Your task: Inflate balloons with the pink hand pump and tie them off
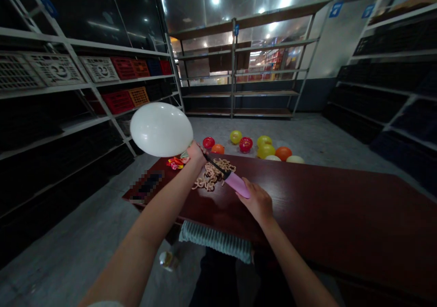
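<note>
A large inflated white balloon (161,129) is up at the left, its neck pinched in my left hand (196,154) around the black end of a hand pump. My right hand (256,201) is wrapped around the pink barrel of the balloon pump (238,184), which slants from upper left to lower right over the table. Under the pump lies a heap of curly beige strips (209,179); what they are I cannot tell. Flat, colourful uninflated balloons (175,163) lie on the table just below the white balloon.
The dark red table (317,207) stretches right. Inflated balloons (264,150) in red, yellow, orange and white lie beyond its far edge. A pixelated dark object (149,185) lies at its left end. Shelves with plastic crates (118,102) stand left; more racks (235,93) stand at the back and right.
</note>
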Tool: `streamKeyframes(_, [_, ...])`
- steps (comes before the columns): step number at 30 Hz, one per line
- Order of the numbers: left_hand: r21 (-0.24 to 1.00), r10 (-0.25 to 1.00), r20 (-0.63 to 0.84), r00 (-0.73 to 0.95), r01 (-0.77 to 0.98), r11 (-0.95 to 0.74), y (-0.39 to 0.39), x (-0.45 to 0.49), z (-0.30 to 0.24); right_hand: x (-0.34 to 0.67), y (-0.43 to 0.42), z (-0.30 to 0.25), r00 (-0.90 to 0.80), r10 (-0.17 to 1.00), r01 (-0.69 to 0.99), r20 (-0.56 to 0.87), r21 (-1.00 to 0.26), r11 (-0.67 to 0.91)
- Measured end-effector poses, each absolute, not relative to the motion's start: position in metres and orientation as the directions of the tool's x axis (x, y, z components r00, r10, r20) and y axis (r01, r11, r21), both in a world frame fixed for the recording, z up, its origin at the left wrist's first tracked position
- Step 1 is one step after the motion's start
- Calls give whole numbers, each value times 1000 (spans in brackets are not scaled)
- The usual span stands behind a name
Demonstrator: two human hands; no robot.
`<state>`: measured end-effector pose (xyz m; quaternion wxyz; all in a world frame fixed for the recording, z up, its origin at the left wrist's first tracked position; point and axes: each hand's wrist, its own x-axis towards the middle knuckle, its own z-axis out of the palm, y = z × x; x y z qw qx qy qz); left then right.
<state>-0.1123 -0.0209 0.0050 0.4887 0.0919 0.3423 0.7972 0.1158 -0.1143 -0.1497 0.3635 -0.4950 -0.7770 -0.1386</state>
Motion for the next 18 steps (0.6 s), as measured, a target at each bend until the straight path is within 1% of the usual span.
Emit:
streamKeyframes(1, [656,824,-216,-524,-703,-275,-20,-120,11,116,-115,-148,-256,672,873,695,-133,469])
streamKeyframes(2, [711,791,-247,-560,-659,-244,-19,-128,17,116,-116,-147,-265,674,876,690,-120,467])
streamKeyframes(3, [753,763,-246,-598,-614,-238,-19,-134,23,116,-117,-146,-273,674,879,687,-106,464])
streamKeyframes(5, [769,750,-240,-617,-592,-242,-22,-140,31,115,-117,-144,-280,675,886,682,-87,455])
streamKeyframes(8, [759,762,-188,-619,-584,-287,-30,-137,34,117,-115,-146,-268,679,889,683,-97,448])
streamKeyframes(12, [745,755,-110,-646,-556,-368,-39,-120,31,120,-108,-155,-214,659,876,721,-157,457])
streamKeyframes(14, [744,768,-98,-633,-559,-365,-41,-110,30,120,-106,-158,-201,654,868,729,-176,464])
streamKeyframes(18, [741,834,-61,-549,-584,-330,-44,-81,23,120,-105,-161,-192,665,853,722,-212,477])
